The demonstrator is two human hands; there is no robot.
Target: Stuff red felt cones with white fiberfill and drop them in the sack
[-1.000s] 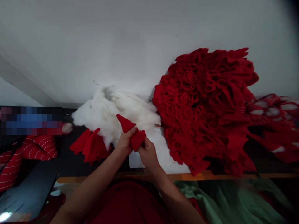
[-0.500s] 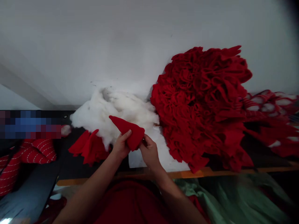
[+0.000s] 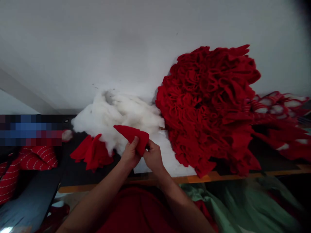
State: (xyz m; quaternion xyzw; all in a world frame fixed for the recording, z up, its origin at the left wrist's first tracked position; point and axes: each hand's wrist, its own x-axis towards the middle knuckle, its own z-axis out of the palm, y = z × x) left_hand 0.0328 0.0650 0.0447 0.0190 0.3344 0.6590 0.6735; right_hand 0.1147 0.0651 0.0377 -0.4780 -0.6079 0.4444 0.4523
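Observation:
A small red cone-shaped felt hat [image 3: 132,133] is between my hands, its tip pointing up and left and its wide end toward me. My left hand [image 3: 131,152] grips its lower left side, thumb on top. At the wide end, my right hand [image 3: 152,154] has its fingers bent against the rim; the fingertips are partly hidden. Just behind the hat lies a fluffy heap of white stuffing [image 3: 123,111]. Some red felt cones [image 3: 93,152] rest on the table to the left of my hands.
A tall pile of red felt pieces [image 3: 209,113] stands on the right. Beyond it lie red-and-white striped items [image 3: 277,106]. A white sheet [image 3: 170,155] covers part of the black table [image 3: 77,176]. Red striped fabric [image 3: 39,157] sits at far left; green cloth [image 3: 243,200] hangs below the edge.
The hat has tipped a little lower and turned slightly, still held in both hands. My hands have moved a little closer together. The heaps on the table look the same.

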